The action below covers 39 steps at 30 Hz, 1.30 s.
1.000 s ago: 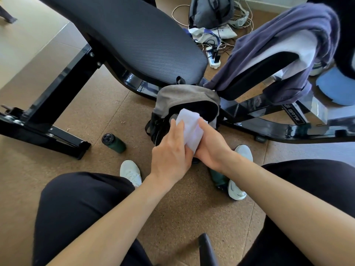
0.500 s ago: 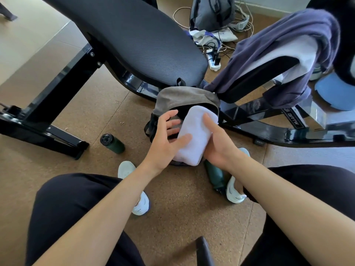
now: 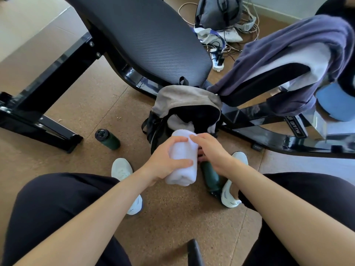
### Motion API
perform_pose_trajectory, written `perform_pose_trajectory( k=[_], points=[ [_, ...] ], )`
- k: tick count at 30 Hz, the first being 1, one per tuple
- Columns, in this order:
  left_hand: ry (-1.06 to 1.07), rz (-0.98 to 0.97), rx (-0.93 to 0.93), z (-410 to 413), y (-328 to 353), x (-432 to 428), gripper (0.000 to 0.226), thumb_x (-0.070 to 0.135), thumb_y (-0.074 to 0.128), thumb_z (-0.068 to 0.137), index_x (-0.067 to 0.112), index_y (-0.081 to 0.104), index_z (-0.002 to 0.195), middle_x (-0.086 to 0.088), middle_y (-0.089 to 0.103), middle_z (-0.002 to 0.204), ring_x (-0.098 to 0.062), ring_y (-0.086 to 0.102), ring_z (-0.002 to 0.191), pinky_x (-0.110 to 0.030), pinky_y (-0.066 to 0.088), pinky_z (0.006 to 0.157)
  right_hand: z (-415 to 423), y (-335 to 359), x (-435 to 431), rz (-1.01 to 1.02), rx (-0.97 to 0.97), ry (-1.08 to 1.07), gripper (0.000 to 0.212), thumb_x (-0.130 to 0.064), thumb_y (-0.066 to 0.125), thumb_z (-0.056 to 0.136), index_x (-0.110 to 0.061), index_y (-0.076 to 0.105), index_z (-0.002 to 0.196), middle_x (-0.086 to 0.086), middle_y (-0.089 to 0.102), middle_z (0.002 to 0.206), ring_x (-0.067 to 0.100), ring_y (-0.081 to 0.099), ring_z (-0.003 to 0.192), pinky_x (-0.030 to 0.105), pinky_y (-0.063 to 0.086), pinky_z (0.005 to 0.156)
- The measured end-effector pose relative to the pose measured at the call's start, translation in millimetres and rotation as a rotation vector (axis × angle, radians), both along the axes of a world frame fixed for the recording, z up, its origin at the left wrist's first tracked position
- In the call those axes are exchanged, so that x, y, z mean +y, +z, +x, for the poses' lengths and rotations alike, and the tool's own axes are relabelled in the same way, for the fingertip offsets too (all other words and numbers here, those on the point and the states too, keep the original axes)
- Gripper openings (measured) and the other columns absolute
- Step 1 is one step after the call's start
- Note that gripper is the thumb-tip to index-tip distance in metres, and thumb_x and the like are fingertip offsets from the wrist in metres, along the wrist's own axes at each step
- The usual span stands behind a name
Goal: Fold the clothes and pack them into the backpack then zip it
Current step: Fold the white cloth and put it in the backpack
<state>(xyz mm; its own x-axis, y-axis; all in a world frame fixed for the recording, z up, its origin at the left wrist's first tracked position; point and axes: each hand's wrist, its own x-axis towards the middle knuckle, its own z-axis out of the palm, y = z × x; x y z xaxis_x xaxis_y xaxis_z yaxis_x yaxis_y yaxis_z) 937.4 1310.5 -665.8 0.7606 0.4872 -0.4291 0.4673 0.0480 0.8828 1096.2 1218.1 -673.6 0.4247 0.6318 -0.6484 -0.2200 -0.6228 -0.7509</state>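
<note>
A grey-and-black backpack (image 3: 184, 98) stands open on the cork floor against the bench, with a pale cloth showing inside its dark mouth. Just in front of that opening I hold a rolled white garment (image 3: 184, 166). My left hand (image 3: 167, 160) wraps around the roll from the left. My right hand (image 3: 211, 150) rests on its top right end, fingers on the cloth. A purple garment over a white one (image 3: 284, 54) hangs on the bench arm at the right.
A black padded bench (image 3: 142, 35) fills the top left, its frame (image 3: 38, 120) running along the floor. Two dark green bottles lie on the floor, one to the left (image 3: 108, 139) and one by my right shoe (image 3: 211, 177). Another grey bag (image 3: 217, 12), cables and a power strip (image 3: 218, 60) sit behind.
The white roll has come back out of the bag's mouth toward me and lower. My left hand has closed around it and my right hand has shifted onto its top.
</note>
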Motion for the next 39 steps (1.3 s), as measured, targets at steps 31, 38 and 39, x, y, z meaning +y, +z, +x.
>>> perform_pose_trajectory(
  k=[31,38,39],
  points=[
    [0.904,-0.173,0.318,213.2,-225.0,92.0,0.122,0.074,0.073,0.065,0.022,0.012,0.157,-0.014,0.039,0.145,-0.038,0.054,0.121,-0.041,0.047,0.094,159.2,-31.7,106.9,0.066,-0.653,0.352,0.079,0.007,0.053,0.090,-0.030,0.033,0.157,0.000,0.047,0.152,0.018,0.043,0.139,0.021,0.035,0.100],
    [0.409,0.297,0.603,183.0,-228.0,104.6,0.077,0.072,0.044,0.093,0.024,0.032,0.152,-0.008,0.064,0.128,-0.034,0.064,0.107,-0.048,0.050,0.093,158.4,-29.0,110.5,0.096,-0.644,0.341,0.074,0.008,0.051,0.085,-0.032,0.044,0.147,0.000,0.059,0.134,0.019,0.055,0.123,0.040,0.050,0.104],
    [0.354,0.440,0.591,173.9,-231.2,100.6,0.070,0.068,0.044,0.095,0.024,0.036,0.149,-0.005,0.065,0.116,-0.030,0.064,0.094,-0.046,0.054,0.082,158.2,-28.3,110.5,0.097,-0.646,0.340,0.074,0.008,0.051,0.085,-0.033,0.045,0.146,0.001,0.060,0.131,0.019,0.057,0.120,0.041,0.051,0.103]
  ],
)
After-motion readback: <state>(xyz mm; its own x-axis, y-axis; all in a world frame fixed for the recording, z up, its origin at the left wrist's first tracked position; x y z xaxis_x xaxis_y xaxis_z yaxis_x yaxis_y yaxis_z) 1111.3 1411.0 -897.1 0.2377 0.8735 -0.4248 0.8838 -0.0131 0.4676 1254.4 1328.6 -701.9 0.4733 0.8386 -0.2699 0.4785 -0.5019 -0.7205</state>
